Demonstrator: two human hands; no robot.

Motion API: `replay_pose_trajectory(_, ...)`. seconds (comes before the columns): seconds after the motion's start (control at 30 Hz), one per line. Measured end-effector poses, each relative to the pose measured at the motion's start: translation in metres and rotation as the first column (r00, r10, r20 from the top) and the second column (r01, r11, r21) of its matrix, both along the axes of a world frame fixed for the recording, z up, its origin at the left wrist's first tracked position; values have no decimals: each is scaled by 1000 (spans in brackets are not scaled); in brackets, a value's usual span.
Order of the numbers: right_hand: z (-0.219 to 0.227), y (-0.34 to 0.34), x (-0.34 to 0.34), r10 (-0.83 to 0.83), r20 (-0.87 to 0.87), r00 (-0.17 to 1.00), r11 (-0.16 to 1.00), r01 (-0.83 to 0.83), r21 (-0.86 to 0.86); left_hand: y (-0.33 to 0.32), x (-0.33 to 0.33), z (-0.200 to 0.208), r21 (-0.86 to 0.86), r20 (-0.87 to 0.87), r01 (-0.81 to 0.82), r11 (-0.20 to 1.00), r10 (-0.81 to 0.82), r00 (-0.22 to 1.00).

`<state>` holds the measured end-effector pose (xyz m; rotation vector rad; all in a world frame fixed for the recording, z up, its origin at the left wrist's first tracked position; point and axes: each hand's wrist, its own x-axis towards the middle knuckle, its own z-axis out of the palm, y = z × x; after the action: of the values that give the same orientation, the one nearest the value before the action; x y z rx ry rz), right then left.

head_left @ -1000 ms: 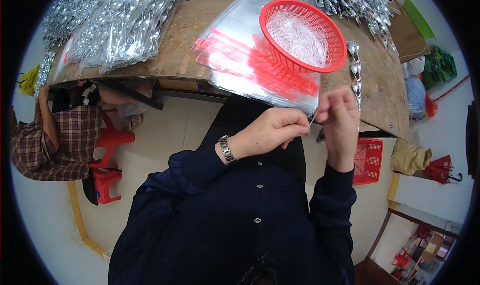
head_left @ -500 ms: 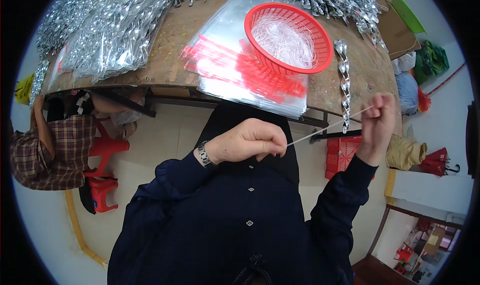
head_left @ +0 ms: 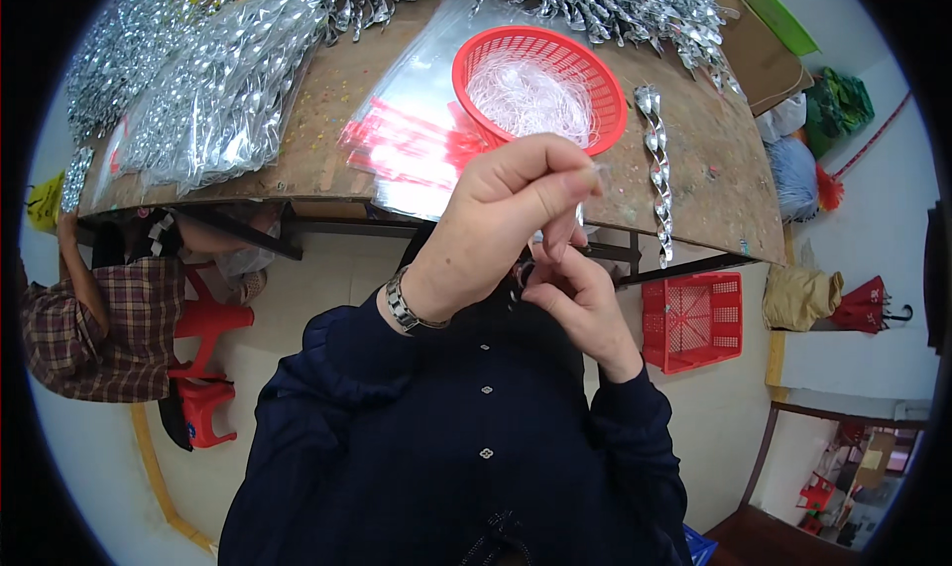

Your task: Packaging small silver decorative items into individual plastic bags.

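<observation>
My left hand [head_left: 476, 214], with a watch on its wrist, is raised in front of the red basket. Its thumb and forefinger are pinched on a thin whitish string [head_left: 601, 173], of which only a short bit shows. Just below and to the right is my right hand [head_left: 590, 313], its fingers curled together, partly behind the left hand. The string between the hands is hard to make out. Behind them, the round red basket [head_left: 620, 120] on the table holds a tangle of fine white string [head_left: 531, 95]. A twisted silver foil strip [head_left: 656, 164] lies to its right.
Clear plastic bags with red ends [head_left: 407, 149] lie under the basket. Bagged silver foil twists [head_left: 223, 90] are at left, more loose foil [head_left: 635, 5] at the back. A seated person [head_left: 104, 318] is at left. A red crate [head_left: 692, 318] stands on the floor at right.
My hands have come together from being apart with the string stretched taut between them. The left hand rose and the right moved left and down.
</observation>
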<state>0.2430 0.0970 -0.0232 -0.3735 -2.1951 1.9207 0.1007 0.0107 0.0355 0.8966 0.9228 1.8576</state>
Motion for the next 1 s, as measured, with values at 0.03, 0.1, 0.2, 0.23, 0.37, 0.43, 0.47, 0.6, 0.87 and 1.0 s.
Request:
replay_pose_trajectory(0.03,0,-1,0,-68,-32,997,995,70,68,5,0,2,36,55,6,999,-8,998)
replay_pose_trajectory(0.1,2,-2,1,-177,-91,980,973,188,134,12,-6,0,110,57,44,993,-50,997)
replay_pose_trajectory(0.2,14,5,9,-188,-107,976,970,202,139,22,-3,7,19,-37,-34,999,35,999)
replay_pose_trajectory(0.23,15,8,12,-200,-132,971,971,214,102,21,-6,12,-35,-79,6,999,-9,997)
replay_pose_trajectory(0.37,36,23,27,-337,-89,937,937,343,65,29,-10,2,-34,-279,-43,999,32,960)
replay_pose_trajectory(0.43,39,39,29,-427,-129,895,894,440,90,30,-11,-5,-52,-247,-7,999,-6,969)
replay_pose_trajectory(0.47,43,48,30,-467,-136,874,875,479,73,28,-12,-8,-75,-215,22,997,-38,976)
replay_pose_trajectory(0.6,58,98,31,-517,-94,851,836,525,160,18,-17,-19,-197,-357,6,980,-77,931)
replay_pose_trajectory(0.87,36,191,-1,-539,34,842,804,502,318,-8,-23,-20,-261,-256,107,959,-176,950)
replay_pose_trajectory(1.0,19,219,-25,-600,104,793,727,486,485,-17,-32,-9,-259,-318,43,965,-127,940)
